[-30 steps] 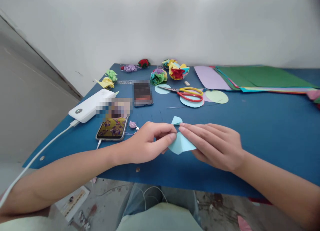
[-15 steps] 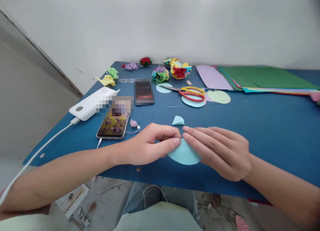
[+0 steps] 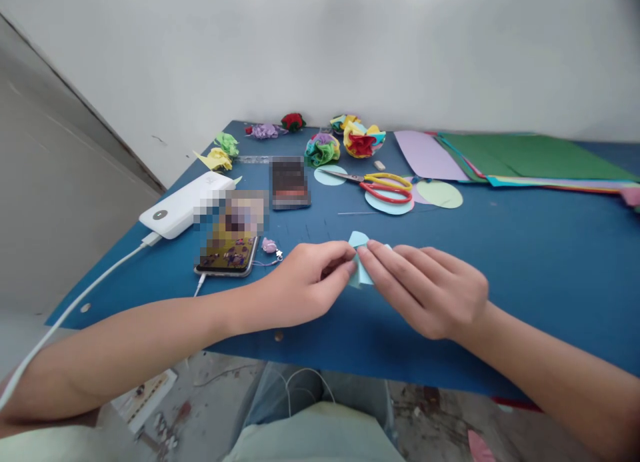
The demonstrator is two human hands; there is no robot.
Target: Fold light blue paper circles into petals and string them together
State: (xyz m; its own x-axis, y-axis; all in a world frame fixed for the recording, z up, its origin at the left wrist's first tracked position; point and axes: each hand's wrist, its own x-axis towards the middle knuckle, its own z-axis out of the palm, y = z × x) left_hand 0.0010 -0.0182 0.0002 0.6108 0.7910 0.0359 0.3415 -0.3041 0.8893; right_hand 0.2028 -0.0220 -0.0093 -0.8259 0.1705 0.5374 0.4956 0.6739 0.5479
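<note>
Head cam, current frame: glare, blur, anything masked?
Head view: no strong glare; pale plain wall darkens toward the upper-right corner. Head view: square mosaic covers parts of the lit rectangular phone and dark rectangular device. Head view: light-blue paper piece slightly soft, partly hidden by fingers.

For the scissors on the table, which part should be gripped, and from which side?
Probably the yellow and red handles of the scissors, approached from the near right and above: the loops sit rightward while the pointed blades reach left. Paper discs lie beneath, so fingers should likely pinch only the handles.
</note>
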